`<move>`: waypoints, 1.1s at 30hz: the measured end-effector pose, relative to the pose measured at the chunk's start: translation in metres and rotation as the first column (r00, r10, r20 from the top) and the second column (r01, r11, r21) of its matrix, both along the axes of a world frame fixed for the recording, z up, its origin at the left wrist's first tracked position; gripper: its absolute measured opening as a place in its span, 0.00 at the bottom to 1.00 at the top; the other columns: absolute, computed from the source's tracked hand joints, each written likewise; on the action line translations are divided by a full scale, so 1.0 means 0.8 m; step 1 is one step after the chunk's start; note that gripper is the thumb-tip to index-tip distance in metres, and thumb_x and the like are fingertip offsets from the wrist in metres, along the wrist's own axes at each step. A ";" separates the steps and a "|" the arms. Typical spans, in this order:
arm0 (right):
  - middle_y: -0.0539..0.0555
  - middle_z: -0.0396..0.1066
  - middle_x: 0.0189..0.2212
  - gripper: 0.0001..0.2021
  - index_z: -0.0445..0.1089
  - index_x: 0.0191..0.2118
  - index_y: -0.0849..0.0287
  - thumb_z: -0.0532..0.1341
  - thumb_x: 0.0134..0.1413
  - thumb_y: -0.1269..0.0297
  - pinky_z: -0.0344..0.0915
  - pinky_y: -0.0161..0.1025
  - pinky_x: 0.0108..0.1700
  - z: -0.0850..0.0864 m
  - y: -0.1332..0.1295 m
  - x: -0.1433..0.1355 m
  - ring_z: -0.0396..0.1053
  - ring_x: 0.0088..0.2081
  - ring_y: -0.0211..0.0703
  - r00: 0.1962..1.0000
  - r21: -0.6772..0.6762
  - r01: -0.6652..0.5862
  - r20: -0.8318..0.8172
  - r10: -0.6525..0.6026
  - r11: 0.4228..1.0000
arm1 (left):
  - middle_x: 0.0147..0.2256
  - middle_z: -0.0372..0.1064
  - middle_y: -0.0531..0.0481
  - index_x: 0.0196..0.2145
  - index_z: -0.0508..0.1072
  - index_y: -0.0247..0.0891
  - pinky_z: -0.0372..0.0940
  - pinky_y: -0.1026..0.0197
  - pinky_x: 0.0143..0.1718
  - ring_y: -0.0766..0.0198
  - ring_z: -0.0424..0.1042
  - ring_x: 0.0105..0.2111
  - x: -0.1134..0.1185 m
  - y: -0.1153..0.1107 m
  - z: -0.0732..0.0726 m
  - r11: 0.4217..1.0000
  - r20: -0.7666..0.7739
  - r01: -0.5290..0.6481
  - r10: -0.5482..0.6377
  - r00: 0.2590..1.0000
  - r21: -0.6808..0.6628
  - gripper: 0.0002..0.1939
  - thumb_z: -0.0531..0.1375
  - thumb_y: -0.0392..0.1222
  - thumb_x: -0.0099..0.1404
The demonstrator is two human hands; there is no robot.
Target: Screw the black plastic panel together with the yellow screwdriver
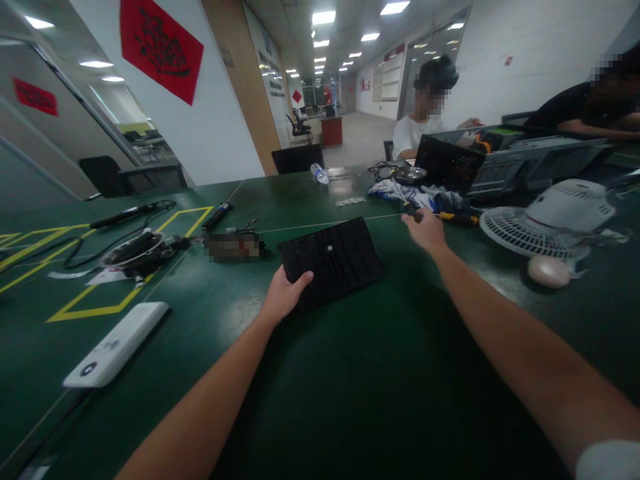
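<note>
My left hand (287, 293) grips the near left corner of a flat black case (335, 257), its thumb lying on top. Ridges run across the case, and a small pale round stud sits near its far edge. The case is tilted a little above the green table or resting on it; I cannot tell which. Further off to the right, my right hand (426, 229) is closed around the dark handle of what looks like a screwdriver (412, 211), beside a bunched blue-and-white cloth (425, 198). A yellow-and-black handle (459, 218) lies just right of that hand.
A white fan (565, 213) and a pale rounded object (549, 271) stand at the right. On the left lie a white power strip (117, 343), coiled cables (135, 253) and yellow tape markings. Behind are a plastic bottle (319, 174), an open metal casing and two people.
</note>
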State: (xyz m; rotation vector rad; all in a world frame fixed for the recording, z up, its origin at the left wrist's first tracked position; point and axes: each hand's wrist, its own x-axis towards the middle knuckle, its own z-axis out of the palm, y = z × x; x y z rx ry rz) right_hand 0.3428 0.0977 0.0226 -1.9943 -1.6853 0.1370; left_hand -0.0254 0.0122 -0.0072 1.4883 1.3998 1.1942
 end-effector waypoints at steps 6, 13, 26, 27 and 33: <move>0.71 0.75 0.52 0.26 0.72 0.60 0.61 0.54 0.67 0.50 0.64 0.51 0.44 -0.046 -0.002 0.022 0.71 0.48 0.61 0.977 -0.056 0.212 -0.024 -0.213 0.976 | 0.56 0.79 0.37 0.55 0.75 0.36 0.69 0.38 0.62 0.44 0.78 0.57 0.002 -0.003 0.005 1.000 -0.021 0.016 -0.015 1.000 0.009 0.26 0.69 0.47 0.62; 0.72 0.68 0.60 0.24 0.72 0.62 0.61 0.54 0.67 0.58 0.61 0.57 0.54 -0.053 0.001 0.033 0.62 0.59 0.66 0.956 -0.072 0.293 0.019 -0.293 0.953 | 0.57 0.78 0.36 0.56 0.74 0.36 0.68 0.40 0.63 0.45 0.77 0.58 -0.002 0.001 -0.006 0.999 0.002 0.031 -0.031 1.000 0.016 0.27 0.69 0.49 0.62; 0.75 0.59 0.65 0.27 0.67 0.65 0.64 0.55 0.65 0.58 0.52 0.59 0.61 -0.060 -0.016 0.016 0.55 0.65 0.71 0.951 0.084 0.273 0.129 -0.282 0.958 | 0.57 0.78 0.38 0.57 0.71 0.37 0.68 0.45 0.63 0.49 0.77 0.57 -0.004 0.008 -0.023 0.996 0.150 -0.009 -0.005 0.989 0.090 0.26 0.68 0.46 0.64; 0.73 0.61 0.64 0.25 0.68 0.63 0.63 0.55 0.65 0.59 0.54 0.56 0.60 -0.060 -0.018 0.012 0.57 0.64 0.68 0.958 0.097 0.232 0.147 -0.245 0.968 | 0.56 0.78 0.39 0.57 0.71 0.37 0.68 0.45 0.63 0.49 0.78 0.57 -0.005 0.010 -0.025 0.996 0.152 -0.009 -0.005 0.988 0.088 0.26 0.68 0.44 0.64; 0.61 0.75 0.40 0.13 0.75 0.43 0.57 0.56 0.64 0.56 0.62 0.45 0.40 -0.071 -0.019 0.011 0.72 0.40 0.53 0.981 -0.050 0.071 0.186 -0.061 0.996 | 0.54 0.79 0.40 0.57 0.74 0.37 0.68 0.46 0.62 0.48 0.78 0.56 -0.007 0.015 -0.035 0.994 0.113 0.000 -0.013 0.993 0.109 0.25 0.69 0.43 0.63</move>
